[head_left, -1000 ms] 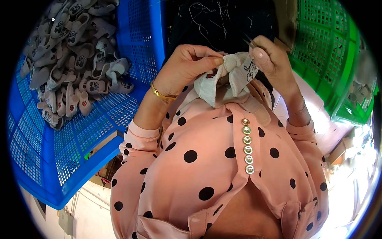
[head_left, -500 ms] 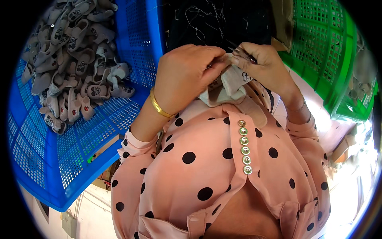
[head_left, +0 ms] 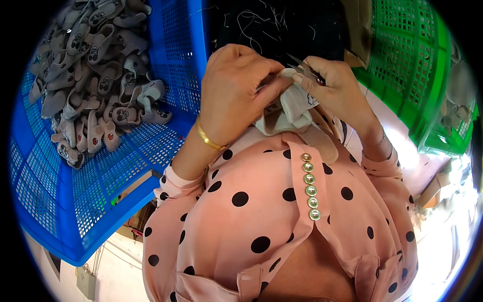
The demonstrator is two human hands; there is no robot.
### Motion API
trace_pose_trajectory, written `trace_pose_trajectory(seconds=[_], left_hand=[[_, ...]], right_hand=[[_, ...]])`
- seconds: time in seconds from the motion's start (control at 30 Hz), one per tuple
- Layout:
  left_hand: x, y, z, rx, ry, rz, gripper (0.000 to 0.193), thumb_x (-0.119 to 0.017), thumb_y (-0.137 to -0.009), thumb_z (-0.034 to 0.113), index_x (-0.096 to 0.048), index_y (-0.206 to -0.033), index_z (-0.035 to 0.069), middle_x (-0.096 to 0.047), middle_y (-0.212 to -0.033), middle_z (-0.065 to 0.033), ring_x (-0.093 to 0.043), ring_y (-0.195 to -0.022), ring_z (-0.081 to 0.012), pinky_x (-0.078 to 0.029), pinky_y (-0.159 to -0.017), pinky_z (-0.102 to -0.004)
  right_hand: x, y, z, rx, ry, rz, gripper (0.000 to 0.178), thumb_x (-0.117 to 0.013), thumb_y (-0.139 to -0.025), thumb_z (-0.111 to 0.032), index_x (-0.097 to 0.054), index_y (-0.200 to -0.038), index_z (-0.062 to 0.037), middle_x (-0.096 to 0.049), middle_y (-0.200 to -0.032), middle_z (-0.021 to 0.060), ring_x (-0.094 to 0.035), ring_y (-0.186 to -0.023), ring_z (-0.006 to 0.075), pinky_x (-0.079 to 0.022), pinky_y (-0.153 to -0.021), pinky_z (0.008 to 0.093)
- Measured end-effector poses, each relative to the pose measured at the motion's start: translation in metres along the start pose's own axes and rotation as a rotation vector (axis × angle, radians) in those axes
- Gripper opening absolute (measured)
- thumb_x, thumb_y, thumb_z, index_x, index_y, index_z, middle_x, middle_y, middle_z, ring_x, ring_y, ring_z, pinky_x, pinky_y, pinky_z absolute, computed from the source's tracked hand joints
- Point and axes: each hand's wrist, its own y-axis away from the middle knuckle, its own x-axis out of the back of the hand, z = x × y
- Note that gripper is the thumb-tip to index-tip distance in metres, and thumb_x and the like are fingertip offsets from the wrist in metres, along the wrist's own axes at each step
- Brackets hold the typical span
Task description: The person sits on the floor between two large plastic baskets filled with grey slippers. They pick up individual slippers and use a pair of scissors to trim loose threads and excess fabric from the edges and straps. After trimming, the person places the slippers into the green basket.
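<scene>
Just before your polka-dot blouse (head_left: 261, 206), your left hand (head_left: 234, 93) pinches a fabric slipper (head_left: 296, 106) in a narrow grip while your right hand (head_left: 333, 86) clasps a pointed metal tool (head_left: 298, 64), the slipper pale, bent and dark-patterned.

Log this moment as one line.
left hand: pinching slipper | right hand: holding pointed tool by slipper | blue basket, left: piled slippers | green basket, right

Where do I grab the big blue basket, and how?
Probably curl your fingers over the rim at the picture's lower left, coming from outside. That part of the blue basket is a wide, solid strip, and the grey slippers are heaped away from it.
</scene>
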Motion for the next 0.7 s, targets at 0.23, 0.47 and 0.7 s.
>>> trace_pose_trajectory(seconds=[0.23,0.47,0.7], left_hand=[[0.002,-0.007,-0.044,-0.025,-0.26,0.3,0.017,-0.068,-0.086,0.023,-0.071,-0.078,0.008,-0.069,-0.082,-0.0041,-0.06,-0.08,-0.0257,-0.044,-0.076,-0.0381],[0.001,-0.002,0.0,0.571,0.707,-0.212,0.021,-0.071,-0.088,0.02,-0.074,-0.099,0.002,-0.069,-0.077,-0.0041,-0.058,-0.062,-0.0062,-0.044,-0.055,-0.0201],[-0.001,0.0,-0.014,0.744,1.09,-0.25,0.019,-0.07,-0.089,0.014,-0.073,-0.099,-0.002,-0.067,-0.072,-0.002,-0.056,-0.058,-0.0026,-0.042,-0.052,-0.0164]], right_hand=[[0.001,0.001,-0.001,-0.017,0.014,0.019,0.031,-0.068,-0.087,-0.021,-0.052,-0.075,0.0027,-0.045,-0.057,0.0124,-0.036,-0.051,0.0191,-0.037,-0.05,0.0325],[0.002,0.0,-0.001,0.002,0.065,-0.023,0.03,-0.067,-0.089,-0.023,-0.053,-0.077,0.0011,-0.047,-0.058,0.0131,-0.043,-0.05,0.0231,-0.038,-0.05,0.0329],[0.006,0.007,0.008,0.326,0.584,0.26,0.046,-0.065,-0.083,-0.053,-0.052,-0.08,-0.0085,-0.058,-0.059,0.0052,-0.061,-0.055,0.026,-0.047,-0.05,0.0355]])
